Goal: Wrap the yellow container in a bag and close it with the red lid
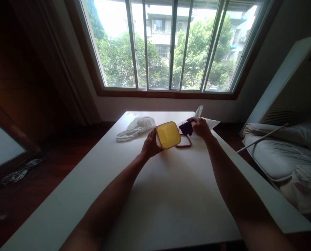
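Note:
My left hand (150, 144) is wrapped round the side of a square yellow container (169, 135) with rounded corners, tilted so that its broad yellow face shows to me. To the right, my right hand (200, 127) is closed on a dark purple cloth (186, 128), which hangs beside the container. Just below the cloth, a dark red, rounded square lid or frame (188, 141) lies on the table, partly hidden by the container. Whether the container holds anything cannot be made out.
A crumpled clear plastic bag (137, 128) lies at the left of the white table (155, 195). More white plastic (211, 122) lies behind my right hand. Right of the table are a padded cushion (283, 150) and a thin stick (262, 137). A window (171, 45) stands beyond.

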Action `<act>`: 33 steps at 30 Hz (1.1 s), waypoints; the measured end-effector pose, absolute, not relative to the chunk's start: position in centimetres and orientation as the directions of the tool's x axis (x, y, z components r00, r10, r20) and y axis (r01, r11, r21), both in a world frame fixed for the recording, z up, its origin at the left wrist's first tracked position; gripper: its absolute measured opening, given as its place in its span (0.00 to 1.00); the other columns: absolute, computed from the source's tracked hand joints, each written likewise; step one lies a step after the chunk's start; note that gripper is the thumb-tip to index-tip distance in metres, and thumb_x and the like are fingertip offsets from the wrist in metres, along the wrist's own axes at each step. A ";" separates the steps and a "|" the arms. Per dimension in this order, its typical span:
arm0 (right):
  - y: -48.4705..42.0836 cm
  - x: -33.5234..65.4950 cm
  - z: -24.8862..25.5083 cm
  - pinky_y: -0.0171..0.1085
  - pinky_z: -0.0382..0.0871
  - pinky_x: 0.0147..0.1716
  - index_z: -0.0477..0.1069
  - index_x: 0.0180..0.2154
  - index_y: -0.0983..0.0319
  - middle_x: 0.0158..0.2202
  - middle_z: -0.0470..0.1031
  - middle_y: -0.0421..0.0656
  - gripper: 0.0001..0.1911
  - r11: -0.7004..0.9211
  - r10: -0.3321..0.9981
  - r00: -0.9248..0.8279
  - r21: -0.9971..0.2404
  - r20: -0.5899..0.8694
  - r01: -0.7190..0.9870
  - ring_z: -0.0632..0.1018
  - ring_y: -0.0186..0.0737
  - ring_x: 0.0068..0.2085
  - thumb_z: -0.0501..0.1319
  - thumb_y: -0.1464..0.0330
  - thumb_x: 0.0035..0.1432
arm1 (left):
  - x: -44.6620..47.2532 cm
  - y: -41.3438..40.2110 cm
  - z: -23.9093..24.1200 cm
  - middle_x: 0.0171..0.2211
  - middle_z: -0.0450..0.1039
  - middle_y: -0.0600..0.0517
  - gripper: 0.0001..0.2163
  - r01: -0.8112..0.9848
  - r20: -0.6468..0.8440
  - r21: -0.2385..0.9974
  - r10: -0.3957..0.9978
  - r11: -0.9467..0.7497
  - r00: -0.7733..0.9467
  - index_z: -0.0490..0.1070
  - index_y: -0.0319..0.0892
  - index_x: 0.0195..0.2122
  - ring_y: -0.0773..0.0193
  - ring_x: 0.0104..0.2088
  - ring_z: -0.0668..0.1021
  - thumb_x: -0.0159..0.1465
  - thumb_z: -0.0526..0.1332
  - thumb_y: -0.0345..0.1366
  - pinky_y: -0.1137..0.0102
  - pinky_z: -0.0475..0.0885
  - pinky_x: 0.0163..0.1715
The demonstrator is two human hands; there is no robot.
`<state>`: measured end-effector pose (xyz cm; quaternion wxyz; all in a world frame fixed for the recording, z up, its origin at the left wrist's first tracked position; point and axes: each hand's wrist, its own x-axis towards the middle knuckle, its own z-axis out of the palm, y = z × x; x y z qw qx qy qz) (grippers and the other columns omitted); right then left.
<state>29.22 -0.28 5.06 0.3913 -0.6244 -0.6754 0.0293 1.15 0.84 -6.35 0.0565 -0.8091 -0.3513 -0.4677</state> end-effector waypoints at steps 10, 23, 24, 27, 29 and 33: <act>1.8 28.8 2.6 0.34 0.72 0.41 0.79 0.46 0.63 0.43 0.82 0.48 0.24 0.117 0.889 0.230 -0.682 0.396 0.722 0.80 0.44 0.43 0.49 0.71 0.56 | 0.3 2.5 -6.6 0.66 0.59 0.32 0.60 0.486 0.798 0.384 0.547 -0.785 0.253 0.34 0.43 0.73 0.37 0.63 0.68 0.49 0.76 0.46 0.44 0.72 0.55; 4.4 28.9 -2.3 0.35 0.73 0.46 0.76 0.51 0.72 0.48 0.79 0.58 0.22 0.047 0.981 0.079 -0.616 0.176 0.786 0.81 0.48 0.48 0.54 0.74 0.57 | 0.1 2.5 -5.8 0.63 0.62 0.39 0.58 0.308 0.750 0.565 0.632 -0.765 0.194 0.40 0.51 0.72 0.43 0.61 0.70 0.47 0.77 0.43 0.48 0.74 0.53; 4.3 28.9 -2.1 0.36 0.72 0.49 0.75 0.52 0.73 0.51 0.78 0.59 0.23 0.052 0.982 0.072 -0.614 0.176 0.788 0.80 0.50 0.52 0.56 0.74 0.56 | 0.1 2.5 -5.8 0.64 0.61 0.38 0.57 0.302 0.749 0.567 0.632 -0.766 0.197 0.40 0.50 0.72 0.43 0.62 0.70 0.47 0.77 0.43 0.48 0.74 0.54; 3.8 28.5 -0.8 0.39 0.68 0.58 0.73 0.56 0.69 0.58 0.74 0.57 0.25 0.133 0.977 0.010 -0.648 0.212 0.750 0.75 0.48 0.59 0.57 0.74 0.57 | 0.1 2.5 -5.8 0.65 0.59 0.38 0.57 0.291 0.746 0.575 0.636 -0.765 0.199 0.41 0.50 0.72 0.42 0.63 0.68 0.47 0.77 0.43 0.47 0.74 0.54; 3.1 27.9 0.3 0.39 0.67 0.60 0.71 0.58 0.65 0.60 0.73 0.52 0.26 0.228 0.968 -0.072 -0.731 0.239 0.643 0.74 0.43 0.60 0.56 0.74 0.58 | 0.0 2.5 -5.6 0.65 0.60 0.38 0.56 0.283 0.736 0.590 0.648 -0.756 0.196 0.43 0.50 0.72 0.42 0.63 0.68 0.47 0.77 0.43 0.48 0.74 0.54; 1.5 26.6 1.9 0.44 0.74 0.54 0.67 0.62 0.62 0.61 0.71 0.52 0.34 0.315 0.939 -0.249 -0.880 0.236 0.356 0.75 0.46 0.59 0.58 0.78 0.52 | -0.1 2.3 -5.0 0.64 0.62 0.39 0.52 0.261 0.698 0.636 0.686 -0.726 0.207 0.48 0.49 0.71 0.42 0.61 0.71 0.49 0.76 0.44 0.49 0.75 0.53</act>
